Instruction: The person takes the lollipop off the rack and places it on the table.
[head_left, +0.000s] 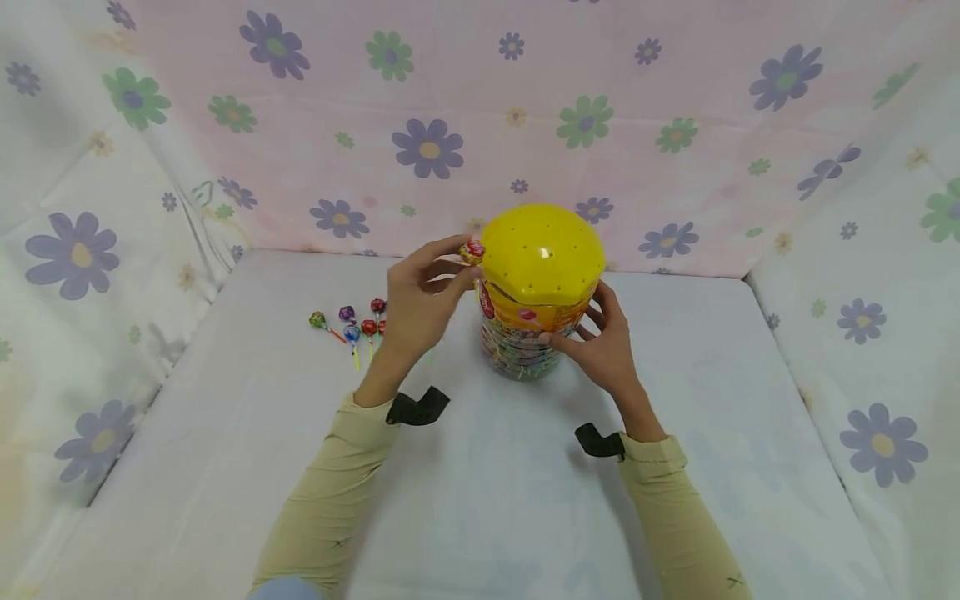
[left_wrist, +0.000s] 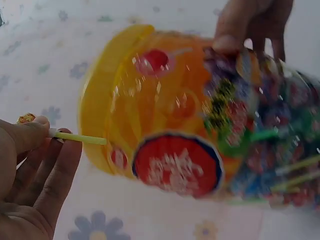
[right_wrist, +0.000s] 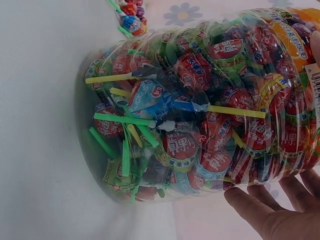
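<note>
A clear plastic jar (head_left: 521,346) packed with wrapped lollipops stands on the table under a yellow domed lid (head_left: 543,254) dotted with small holes. My left hand (head_left: 420,304) pinches a lollipop (head_left: 472,252) beside the lid. In the left wrist view, the yellow stick (left_wrist: 80,138) points at the lid's edge, and the wrapped head peeks out behind the fingers. My right hand (head_left: 603,346) grips the jar's right side, thumb across the front and fingers around the back. The right wrist view shows its fingers (right_wrist: 260,212) along the jar wall.
Several loose lollipops (head_left: 351,333) lie on the white table (head_left: 480,500) left of the jar, partly hidden by my left hand. Flower-printed cloth (head_left: 480,92) closes off the back and both sides.
</note>
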